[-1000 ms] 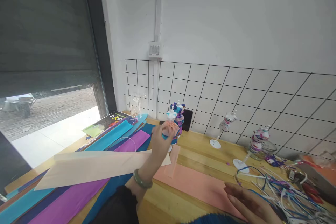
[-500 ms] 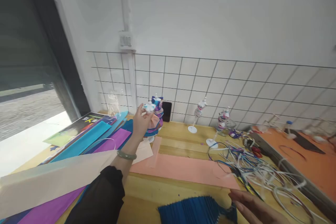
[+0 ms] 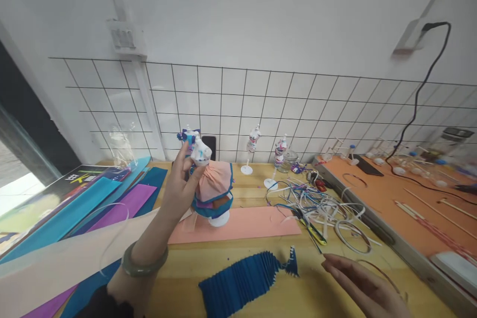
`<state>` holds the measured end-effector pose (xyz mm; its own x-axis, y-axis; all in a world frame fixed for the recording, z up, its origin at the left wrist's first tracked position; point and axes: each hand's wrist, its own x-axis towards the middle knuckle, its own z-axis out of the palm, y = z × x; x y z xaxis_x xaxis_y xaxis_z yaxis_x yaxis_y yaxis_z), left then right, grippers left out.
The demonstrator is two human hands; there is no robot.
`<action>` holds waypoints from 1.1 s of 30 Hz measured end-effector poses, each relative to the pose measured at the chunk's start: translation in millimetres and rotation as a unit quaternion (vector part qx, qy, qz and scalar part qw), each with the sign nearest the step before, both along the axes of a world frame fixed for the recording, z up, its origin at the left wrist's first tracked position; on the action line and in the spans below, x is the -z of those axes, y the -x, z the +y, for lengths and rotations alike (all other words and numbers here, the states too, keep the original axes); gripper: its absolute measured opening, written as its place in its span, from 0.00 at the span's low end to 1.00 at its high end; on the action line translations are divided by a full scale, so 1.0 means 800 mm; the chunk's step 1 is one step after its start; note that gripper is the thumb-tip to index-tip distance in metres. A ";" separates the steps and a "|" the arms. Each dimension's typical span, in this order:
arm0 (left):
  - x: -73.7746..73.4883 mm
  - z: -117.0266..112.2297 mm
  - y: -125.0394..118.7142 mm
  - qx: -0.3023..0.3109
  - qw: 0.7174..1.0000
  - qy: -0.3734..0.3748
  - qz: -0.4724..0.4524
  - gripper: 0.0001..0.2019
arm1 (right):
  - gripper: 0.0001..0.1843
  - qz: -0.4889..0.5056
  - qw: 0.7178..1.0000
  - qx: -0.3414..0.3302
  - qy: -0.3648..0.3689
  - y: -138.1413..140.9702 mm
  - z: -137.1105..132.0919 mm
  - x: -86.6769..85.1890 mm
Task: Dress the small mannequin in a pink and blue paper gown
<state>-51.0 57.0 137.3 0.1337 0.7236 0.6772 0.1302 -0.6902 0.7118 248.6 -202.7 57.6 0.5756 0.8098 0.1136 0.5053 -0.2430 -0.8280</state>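
Observation:
My left hand (image 3: 179,184) is closed around the white torso of a small dress form (image 3: 201,151). The form wears a gathered skirt (image 3: 216,179) in peach, blue and purple layers and stands on a round white base (image 3: 219,219). A pleated dark blue strip (image 3: 240,280) lies on the table below it, its narrow twisted end pointing right. To the right of that end, apart from it, is my right hand (image 3: 357,283). Its fingers are stretched out with the tips near each other, and no object shows between them.
Flat peach paper (image 3: 257,223) lies behind the pleated strip. Coloured sheets (image 3: 108,208) cover the left side. Several other dress forms (image 3: 254,139) stand at the back. Tangled ribbons and cords (image 3: 316,208) and yellow-handled scissors (image 3: 316,233) lie right, beside an orange surface (image 3: 391,189).
The view has turned right. My left hand has brought the skirted dress form forward, away from the other dressed form. My right hand is now apart from the pleated strip's end.

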 end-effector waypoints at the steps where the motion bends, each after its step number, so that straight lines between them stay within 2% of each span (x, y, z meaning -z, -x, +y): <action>1: 0.006 -0.006 -0.006 0.018 1.000 0.006 0.009 0.35 | 0.20 -0.004 1.000 0.017 0.002 -0.006 -0.005 -0.001; 7: 0.039 -0.035 -0.038 0.089 0.993 0.031 0.070 0.32 | 0.24 -0.044 0.995 0.083 0.014 -0.047 -0.037 0.002; 14: 0.064 -0.043 -0.058 0.064 0.992 0.028 0.101 0.30 | 0.24 -0.102 0.983 0.150 0.021 -0.106 -0.062 0.029; 18: 0.063 -0.046 -0.065 0.075 0.994 0.071 0.045 0.30 | 0.24 -0.129 0.979 0.127 0.090 -0.131 -0.073 0.051; 21: 0.059 -0.049 -0.069 0.095 0.988 0.122 -0.002 0.34 | 0.22 -0.155 0.973 0.095 0.140 -0.136 -0.077 0.062; 27: 0.055 -0.051 -0.073 0.126 0.976 0.167 -0.053 0.39 | 0.18 -0.158 0.970 0.058 0.173 -0.120 -0.068 0.063; 33: 0.049 -0.055 -0.072 0.158 0.971 0.175 -0.045 0.38 | 0.18 -0.177 0.960 0.075 0.205 -0.119 -0.043 0.070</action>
